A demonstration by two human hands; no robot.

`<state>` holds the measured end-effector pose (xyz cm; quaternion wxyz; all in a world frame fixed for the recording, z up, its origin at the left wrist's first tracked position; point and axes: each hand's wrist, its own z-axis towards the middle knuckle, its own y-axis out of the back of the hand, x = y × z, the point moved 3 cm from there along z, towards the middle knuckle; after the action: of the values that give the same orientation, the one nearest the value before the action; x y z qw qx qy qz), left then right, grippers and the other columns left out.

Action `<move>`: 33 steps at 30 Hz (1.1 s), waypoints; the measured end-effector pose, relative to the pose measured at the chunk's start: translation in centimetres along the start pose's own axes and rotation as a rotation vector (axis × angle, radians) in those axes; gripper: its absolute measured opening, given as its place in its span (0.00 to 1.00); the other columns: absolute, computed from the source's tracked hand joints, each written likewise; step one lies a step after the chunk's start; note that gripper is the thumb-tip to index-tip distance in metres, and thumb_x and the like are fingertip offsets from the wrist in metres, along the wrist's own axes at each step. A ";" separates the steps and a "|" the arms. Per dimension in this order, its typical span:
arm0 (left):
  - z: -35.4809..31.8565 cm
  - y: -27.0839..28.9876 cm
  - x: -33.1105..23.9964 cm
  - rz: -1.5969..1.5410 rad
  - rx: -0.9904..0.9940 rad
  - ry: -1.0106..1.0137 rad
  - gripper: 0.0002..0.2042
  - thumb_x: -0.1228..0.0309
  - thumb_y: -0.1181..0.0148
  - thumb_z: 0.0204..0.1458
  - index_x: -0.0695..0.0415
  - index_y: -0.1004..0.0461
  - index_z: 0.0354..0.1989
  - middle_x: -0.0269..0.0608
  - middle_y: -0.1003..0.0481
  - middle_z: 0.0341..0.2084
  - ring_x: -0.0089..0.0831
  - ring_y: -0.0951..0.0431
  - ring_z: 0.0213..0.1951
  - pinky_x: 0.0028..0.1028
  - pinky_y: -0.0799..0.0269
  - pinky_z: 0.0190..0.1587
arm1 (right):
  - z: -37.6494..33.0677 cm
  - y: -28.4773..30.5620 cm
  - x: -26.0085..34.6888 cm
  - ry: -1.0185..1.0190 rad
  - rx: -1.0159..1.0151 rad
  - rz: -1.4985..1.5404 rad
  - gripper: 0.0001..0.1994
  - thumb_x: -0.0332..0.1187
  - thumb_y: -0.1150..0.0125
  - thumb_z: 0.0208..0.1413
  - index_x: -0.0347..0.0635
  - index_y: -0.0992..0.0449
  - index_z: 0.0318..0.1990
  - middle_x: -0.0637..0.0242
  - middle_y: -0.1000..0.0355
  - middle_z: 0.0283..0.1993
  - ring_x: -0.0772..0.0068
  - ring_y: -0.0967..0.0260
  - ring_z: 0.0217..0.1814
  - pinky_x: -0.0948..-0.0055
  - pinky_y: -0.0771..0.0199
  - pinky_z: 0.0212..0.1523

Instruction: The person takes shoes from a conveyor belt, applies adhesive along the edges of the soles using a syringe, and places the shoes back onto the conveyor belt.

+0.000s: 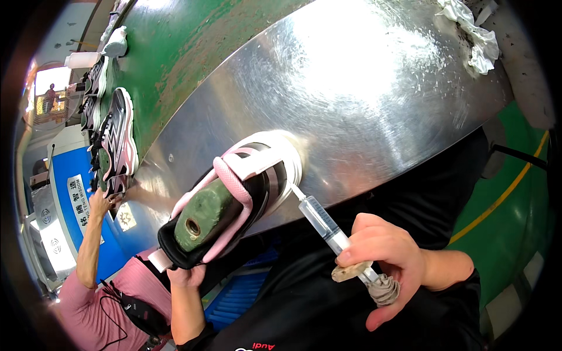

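A black, pink and white sneaker rests on the metal table with a green shoe last inside it. My left hand is closed around the heel end, its fingers partly hidden beneath the shoe. In my right hand is a clear plastic syringe, with grey wrapping around its plunger end. The syringe's white nozzle points at the seam between the upper and the white sole, at or very close to it; I cannot tell whether they touch.
The shiny metal table borders a green surface with brown smears. Several more sneakers stand at the left, where a co-worker in a pink top has a hand on one. Crumpled white paper lies at the far right.
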<state>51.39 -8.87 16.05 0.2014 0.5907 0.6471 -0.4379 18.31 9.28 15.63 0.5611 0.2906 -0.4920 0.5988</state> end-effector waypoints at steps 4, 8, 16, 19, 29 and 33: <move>-2.2 -2.8 2.2 0.022 0.101 0.118 0.28 0.72 0.45 0.48 0.63 0.43 0.59 0.49 0.37 0.55 0.39 0.32 0.53 0.31 0.30 0.51 | -0.5 0.2 0.4 -0.021 -0.002 -0.034 0.39 0.56 0.27 0.31 0.36 0.30 0.47 0.66 0.27 0.37 0.73 0.41 0.27 0.74 0.45 0.29; -4.6 -4.1 4.3 -0.071 0.337 0.264 0.33 0.76 0.44 0.41 0.65 0.46 0.60 0.53 0.37 0.55 0.46 0.34 0.55 0.43 0.39 0.59 | -0.2 -0.8 1.0 -0.021 0.006 -0.057 0.39 0.57 0.27 0.30 0.36 0.30 0.47 0.65 0.27 0.37 0.73 0.40 0.26 0.74 0.46 0.29; -5.8 -5.8 8.2 -0.237 0.390 0.448 0.43 0.83 0.43 0.34 0.63 0.56 0.64 0.54 0.40 0.56 0.45 0.35 0.56 0.42 0.39 0.57 | 0.5 -1.6 3.1 -0.054 0.031 -0.074 0.41 0.57 0.26 0.27 0.36 0.30 0.47 0.66 0.26 0.35 0.75 0.39 0.26 0.76 0.48 0.29; -5.8 -7.2 9.0 -0.252 0.417 0.484 0.45 0.83 0.43 0.34 0.60 0.59 0.65 0.51 0.40 0.57 0.43 0.37 0.58 0.42 0.43 0.60 | 0.6 -1.7 4.4 -0.122 0.102 -0.082 0.36 0.49 0.28 0.31 0.34 0.30 0.47 0.63 0.26 0.40 0.71 0.35 0.29 0.73 0.45 0.30; -4.4 -13.6 10.8 -0.480 0.742 0.773 0.40 0.89 0.46 0.32 0.60 0.47 0.62 0.47 0.40 0.58 0.41 0.42 0.61 0.40 0.49 0.63 | -0.6 -1.6 10.6 -0.378 0.190 -0.130 0.37 0.55 0.28 0.31 0.35 0.28 0.44 0.61 0.26 0.37 0.71 0.36 0.29 0.74 0.44 0.30; -3.7 -14.8 12.4 -0.341 0.945 0.728 0.39 0.89 0.43 0.36 0.56 0.46 0.62 0.44 0.41 0.59 0.38 0.43 0.62 0.38 0.44 0.62 | -1.0 -1.3 13.0 -0.396 0.184 -0.191 0.37 0.58 0.28 0.29 0.35 0.27 0.42 0.65 0.27 0.37 0.68 0.34 0.31 0.71 0.44 0.32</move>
<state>35.68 2.58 13.19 -0.3882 0.6159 0.4956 -0.4737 17.10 15.12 27.33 0.4789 0.4976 -0.5062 0.5166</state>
